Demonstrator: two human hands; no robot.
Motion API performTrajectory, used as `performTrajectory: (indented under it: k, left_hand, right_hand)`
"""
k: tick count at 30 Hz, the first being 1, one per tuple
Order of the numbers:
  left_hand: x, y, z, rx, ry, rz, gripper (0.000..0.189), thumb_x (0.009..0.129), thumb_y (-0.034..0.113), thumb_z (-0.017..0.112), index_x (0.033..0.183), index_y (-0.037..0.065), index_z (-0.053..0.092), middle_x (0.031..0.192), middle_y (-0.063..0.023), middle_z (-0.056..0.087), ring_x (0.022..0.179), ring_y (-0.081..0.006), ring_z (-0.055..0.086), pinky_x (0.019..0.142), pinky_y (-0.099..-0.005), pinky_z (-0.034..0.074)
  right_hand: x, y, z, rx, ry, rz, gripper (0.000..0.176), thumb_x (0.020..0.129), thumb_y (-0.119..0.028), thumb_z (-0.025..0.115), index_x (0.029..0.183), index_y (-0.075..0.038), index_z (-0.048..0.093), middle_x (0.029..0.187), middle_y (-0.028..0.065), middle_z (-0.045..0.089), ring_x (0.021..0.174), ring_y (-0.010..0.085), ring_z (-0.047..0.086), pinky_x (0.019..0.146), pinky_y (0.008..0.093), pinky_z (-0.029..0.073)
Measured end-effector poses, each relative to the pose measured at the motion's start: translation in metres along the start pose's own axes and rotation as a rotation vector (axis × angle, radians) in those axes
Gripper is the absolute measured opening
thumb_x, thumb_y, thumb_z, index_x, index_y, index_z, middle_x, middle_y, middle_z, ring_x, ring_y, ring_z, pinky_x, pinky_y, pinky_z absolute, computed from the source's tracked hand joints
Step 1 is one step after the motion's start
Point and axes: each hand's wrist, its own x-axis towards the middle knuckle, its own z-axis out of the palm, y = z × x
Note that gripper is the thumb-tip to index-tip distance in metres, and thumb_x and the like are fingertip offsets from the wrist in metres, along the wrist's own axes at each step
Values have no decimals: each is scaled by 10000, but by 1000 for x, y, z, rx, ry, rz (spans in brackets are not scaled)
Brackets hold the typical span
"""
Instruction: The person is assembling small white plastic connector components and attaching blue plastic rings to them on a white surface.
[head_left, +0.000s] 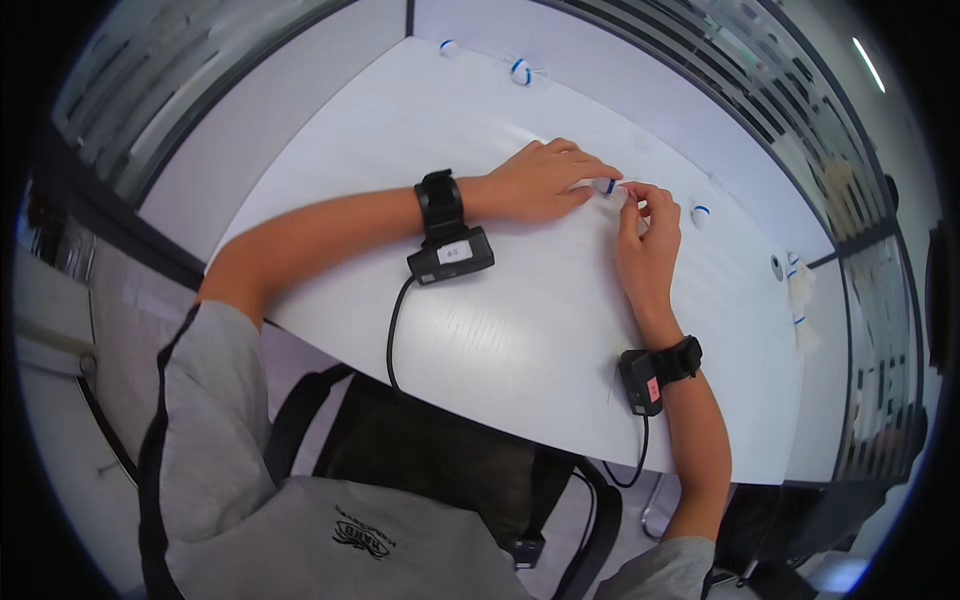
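Observation:
On the white table, my left hand [545,182] reaches in from the left with its thumb and forefinger closed on a small white rounded piece with a blue band [604,186]. My right hand [650,240] meets the end of that piece, its thumb and fingertips pinched together. What the right fingertips grip is too small to make out. Each wrist wears a black strap with a box and cable: the left box [452,256] has a white label, the right box [641,382] a pink one. A similar blue-banded white piece [701,216] lies just right of my right hand.
Two more banded pieces, one at the far corner [448,47] and one by the back panel [521,72], lie on the table [470,340]. Pale strips with blue bands [798,295] and a round grommet [776,267] are at the right edge. Low partitions enclose the table.

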Motion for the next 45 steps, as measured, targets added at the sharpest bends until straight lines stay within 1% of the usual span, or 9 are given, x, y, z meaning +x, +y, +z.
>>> performTrajectory:
  k: [5,10,14,20,26,29,35,39,45]
  left_hand:
    - [6,11,-13,-158,-29,-53,356,1010,210,574,1351,133,643,1298,-93,679,1244,-323,519,1099,-430,390]
    - [3,7,-11,-203,45,15,150,948,204,725,1036,93,677,1131,-58,696,1134,-274,529,1029,-397,430]
    - [3,7,-12,-260,2,-52,182,931,237,751,951,79,663,1077,-42,690,1088,-252,538,980,-388,448]
    - [4,14,-13,-279,15,-192,285,952,326,744,1029,64,664,1021,-61,669,1031,-239,558,927,-382,461]
    - [5,13,-13,-223,-21,-44,426,958,355,706,1190,-1,675,981,-112,681,1006,-274,574,881,-394,493]
    - [4,7,-9,-147,-49,-48,369,962,301,704,1245,65,673,980,-73,638,1009,-247,528,886,-372,460]
    - [1,11,-12,-241,-38,-139,310,955,276,704,1185,72,659,953,-55,621,1011,-236,518,856,-363,462]
    - [-1,15,-16,-300,86,-181,293,962,288,709,1145,68,646,946,-73,614,883,-197,540,787,-338,472]
    - [-1,6,-13,-293,191,-32,252,952,292,752,1076,90,667,981,-53,629,857,-174,553,706,-315,477]
  right_hand:
    - [0,13,0,-27,82,33,102,983,-91,593,1029,-65,680,1014,78,654,981,276,557,839,400,484]
    - [-2,10,1,93,93,111,99,976,-85,592,1035,-58,667,993,78,653,960,264,553,828,384,480]
    - [-1,10,0,139,86,105,95,969,-85,597,1034,-50,658,972,78,651,920,243,549,811,363,480]
    - [-2,14,3,252,-31,146,92,967,-109,623,1031,-48,646,949,73,655,848,215,553,761,346,481]
    - [-1,8,-1,275,-75,112,94,973,-84,589,1047,-35,618,949,93,623,845,206,563,758,339,482]
    - [-1,22,4,352,-46,129,99,992,-86,537,1037,-19,596,931,103,610,849,194,565,766,336,478]
    - [-1,11,1,443,-62,180,94,1002,-81,494,1045,-11,539,927,105,606,811,164,563,750,307,467]
    - [-1,12,4,443,-15,144,75,995,-60,489,1049,-20,522,894,74,587,725,118,516,649,280,443]
    - [0,15,2,358,-51,154,90,1023,-86,540,1081,-33,584,920,54,625,758,114,559,653,279,473]
